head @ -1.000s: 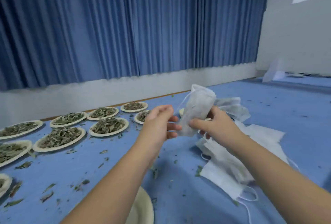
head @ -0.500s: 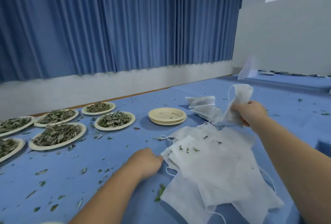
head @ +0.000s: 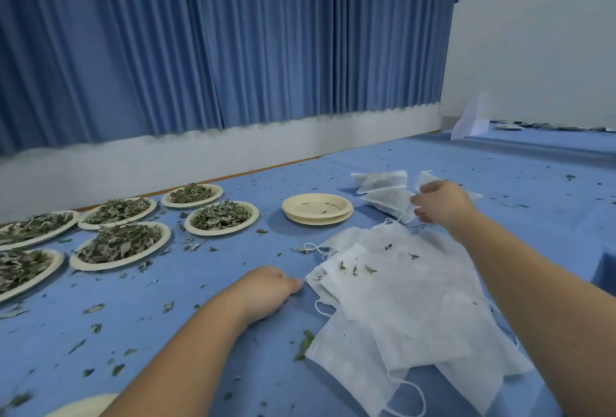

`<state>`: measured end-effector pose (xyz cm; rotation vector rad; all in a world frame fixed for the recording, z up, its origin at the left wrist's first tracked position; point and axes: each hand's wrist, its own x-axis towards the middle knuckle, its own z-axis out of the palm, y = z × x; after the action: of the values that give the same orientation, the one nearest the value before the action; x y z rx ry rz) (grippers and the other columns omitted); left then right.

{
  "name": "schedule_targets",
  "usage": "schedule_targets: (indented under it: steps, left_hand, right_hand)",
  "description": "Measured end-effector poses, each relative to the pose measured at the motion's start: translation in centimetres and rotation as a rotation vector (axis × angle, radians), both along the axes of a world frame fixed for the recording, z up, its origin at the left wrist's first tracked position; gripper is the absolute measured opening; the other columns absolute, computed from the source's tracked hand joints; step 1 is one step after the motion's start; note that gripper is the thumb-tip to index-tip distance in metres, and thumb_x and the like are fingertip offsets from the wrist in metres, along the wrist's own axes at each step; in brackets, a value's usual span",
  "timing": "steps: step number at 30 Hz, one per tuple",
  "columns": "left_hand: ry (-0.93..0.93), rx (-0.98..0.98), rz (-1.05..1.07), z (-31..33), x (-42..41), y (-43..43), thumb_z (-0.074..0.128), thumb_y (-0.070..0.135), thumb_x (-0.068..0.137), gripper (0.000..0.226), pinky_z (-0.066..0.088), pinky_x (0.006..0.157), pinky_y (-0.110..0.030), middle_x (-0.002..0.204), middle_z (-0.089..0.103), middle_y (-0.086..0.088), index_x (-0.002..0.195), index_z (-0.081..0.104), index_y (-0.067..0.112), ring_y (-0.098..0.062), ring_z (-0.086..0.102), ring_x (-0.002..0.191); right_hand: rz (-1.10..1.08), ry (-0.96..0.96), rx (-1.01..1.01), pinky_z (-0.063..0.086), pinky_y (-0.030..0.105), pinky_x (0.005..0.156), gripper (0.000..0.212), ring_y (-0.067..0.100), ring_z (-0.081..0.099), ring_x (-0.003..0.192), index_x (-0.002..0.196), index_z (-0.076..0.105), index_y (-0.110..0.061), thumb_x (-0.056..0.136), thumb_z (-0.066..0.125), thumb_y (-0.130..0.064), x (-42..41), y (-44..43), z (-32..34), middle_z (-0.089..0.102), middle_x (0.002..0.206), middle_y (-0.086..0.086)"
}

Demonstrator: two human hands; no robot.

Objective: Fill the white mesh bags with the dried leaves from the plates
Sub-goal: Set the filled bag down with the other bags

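A loose pile of empty white mesh bags (head: 405, 303) lies on the blue table in front of me, flecked with leaf bits. My left hand (head: 266, 290) rests on the table with curled fingers, its fingertips touching the pile's left corner. My right hand (head: 440, 204) hovers with fingers spread over three filled bags (head: 383, 198) at the back; one of them pokes out behind the hand. Several cream plates heaped with dried leaves (head: 120, 243) stand at the left.
A short stack of empty plates (head: 316, 216) sits between the leaf plates and the filled bags. Another plate rim (head: 83, 406) shows at the bottom left. Leaf crumbs litter the cloth. The table edge drops off at the right (head: 600, 270). Blue curtain behind.
My right hand carried a filled bag to the back right, set it with the other filled bags and let go. My left hand dropped to the table beside the empty pile.
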<state>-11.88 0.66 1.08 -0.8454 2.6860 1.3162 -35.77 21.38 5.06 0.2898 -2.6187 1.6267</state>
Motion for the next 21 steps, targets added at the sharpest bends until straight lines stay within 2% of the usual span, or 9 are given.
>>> schedule_targets:
  steps: [3,5,8,11,13,16,19,21]
  left_hand:
    - [0.132,0.241,0.014,0.6,1.9,-0.1,0.056,0.027,0.097,0.017,0.039,0.06,-0.027,0.076,0.048,-0.005,0.087,0.053,0.012,-0.018,0.041,0.065]
    - [0.175,0.263,0.032,1.2,3.8,-0.7,0.055,0.024,0.097,0.014,0.042,0.06,-0.025,0.077,0.047,-0.005,0.088,0.054,0.013,-0.017,0.044,0.067]
    - [0.225,0.143,0.092,2.1,7.7,-2.5,0.056,0.028,0.096,0.019,0.047,0.067,-0.026,0.083,0.058,-0.002,0.094,0.063,0.01,-0.015,0.056,0.073]
    - [0.218,0.008,0.151,2.5,13.0,-4.7,0.054,0.034,0.097,0.022,0.049,0.069,-0.027,0.094,0.065,-0.002,0.101,0.065,0.015,-0.014,0.064,0.083]
    - [0.196,-0.038,0.181,2.2,16.8,-5.8,0.054,0.034,0.097,0.02,0.047,0.06,-0.022,0.087,0.065,-0.002,0.097,0.065,0.017,-0.009,0.062,0.07]
    - [0.16,-0.164,0.236,1.2,21.4,-6.9,0.055,0.034,0.096,0.016,0.04,0.048,-0.014,0.072,0.062,0.006,0.088,0.066,0.025,0.002,0.054,0.049]
    - [0.118,-0.247,0.278,0.4,24.8,-7.9,0.056,0.041,0.093,0.013,0.044,0.056,-0.02,0.082,0.065,0.009,0.088,0.065,0.032,-0.005,0.06,0.065]
    - [-0.014,-0.261,0.237,0.6,26.6,-8.6,0.057,0.052,0.089,0.017,0.048,0.065,-0.023,0.093,0.065,0.012,0.091,0.063,0.036,-0.006,0.063,0.079]
  right_hand:
    - [0.109,0.007,-0.052,0.055,0.047,0.087,0.015,0.03,0.068,0.083,0.101,0.064,-0.007,0.086,0.061,-0.009,3.4,-1.5,0.5,0.063,0.078,0.006]
    - [0.191,0.046,-0.038,0.058,0.04,0.082,0.005,0.026,0.069,0.084,0.088,0.065,-0.014,0.086,0.061,-0.012,6.1,-2.8,0.9,0.067,0.081,0.005]
    - [0.326,0.09,-0.05,0.054,0.027,0.066,0.006,0.014,0.066,0.07,0.092,0.066,-0.012,0.088,0.061,-0.011,10.6,-5.1,1.4,0.066,0.085,0.005]
    - [0.458,0.115,0.005,0.054,0.03,0.068,0.008,0.017,0.066,0.075,0.09,0.067,-0.01,0.087,0.06,-0.011,15.2,-7.4,1.5,0.068,0.086,0.005]
    - [0.562,0.106,0.037,0.052,0.029,0.063,0.009,0.018,0.065,0.072,0.086,0.068,-0.009,0.087,0.059,-0.01,18.2,-8.7,1.3,0.067,0.082,0.003]
    - [0.765,0.046,0.161,0.046,0.023,0.052,0.008,0.012,0.064,0.061,0.087,0.068,-0.011,0.087,0.06,-0.013,22.9,-10.4,0.4,0.068,0.075,-0.002]
    - [0.932,-0.031,0.302,0.042,0.022,0.044,0.011,0.013,0.061,0.053,0.089,0.065,-0.014,0.091,0.059,-0.022,27.4,-11.7,-1.5,0.07,0.073,0.001]
    - [1.001,-0.076,0.354,0.04,0.022,0.042,0.016,0.014,0.058,0.049,0.084,0.063,-0.015,0.092,0.058,-0.028,29.7,-12.2,-2.5,0.068,0.069,0.0]
